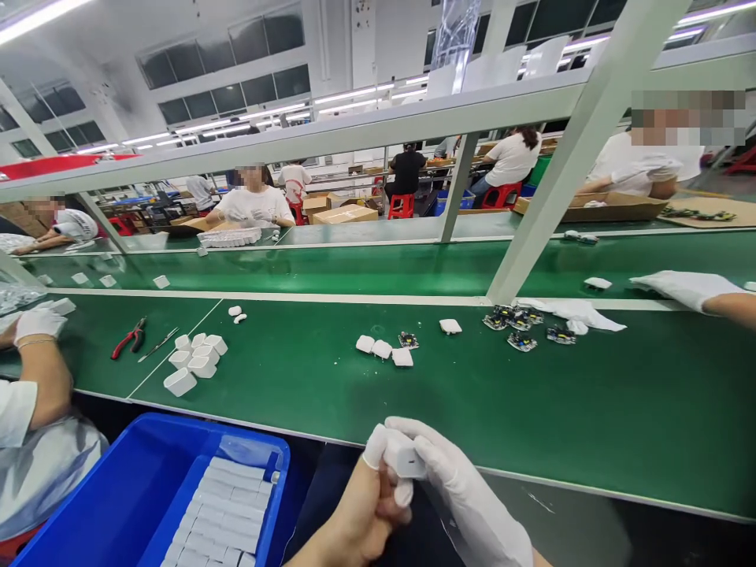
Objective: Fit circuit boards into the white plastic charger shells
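Just off the near table edge, both hands are on a white plastic charger housing (404,458) with a small dark slot in its face. My left hand (369,504), with white finger covers on some fingertips, pinches it from the left. My right hand (457,480), in a white glove, closes round its right side. Farther in on the green table are white plug-side caps (382,350), a small circuit board (408,340) and another white cap (450,326). Several hollow white housings (202,366) stand in a cluster to the left.
A blue bin (147,429) with rows of white housings stands at lower left. Red-handled pliers (130,339) and tweezers (157,345) lie near a co-worker's gloved hand (40,324). Several circuit boards (513,316) lie at right, near another person's gloved hand (688,288). A slanted post (567,157) rises behind.
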